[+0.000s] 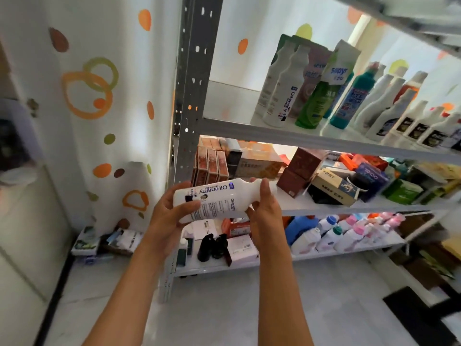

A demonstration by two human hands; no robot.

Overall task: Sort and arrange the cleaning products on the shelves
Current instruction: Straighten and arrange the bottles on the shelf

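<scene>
The white bottle (219, 199) lay sideways in both hands in front of the middle shelf (349, 208), label up, probably so it could be read and matched. The left hand (172, 211) curled its fingers around the base; the right hand (264, 208) wrapped the neck end. Two matching bottles (282, 96) stood on the upper shelf (224, 103), with bare board to their left, the likely spot. A grey upright post (192, 96) stood close by on the left. Boxes (296, 171) crowded the middle shelf behind the hands.
</scene>
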